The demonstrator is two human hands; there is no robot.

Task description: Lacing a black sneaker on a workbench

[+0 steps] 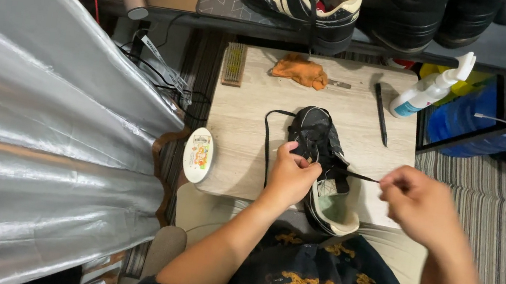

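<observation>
Small wooden tabletop (242,127), silver sheeting on the left. Left to right: round tin (198,154) at the edge, brush (234,64), orange cloth (301,70). Black shoe (319,165) mid-tabletop; left hand (291,176) fingers pinched on it at the eyelets. Right hand (421,204) fingers grip black lace (361,176), pulled taut. Spray bottle (431,88) far right.

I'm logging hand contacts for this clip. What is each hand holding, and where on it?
The right hand pinches the black shoelace at its free end; the left hand grips the black shoe at the eyelets.
</observation>
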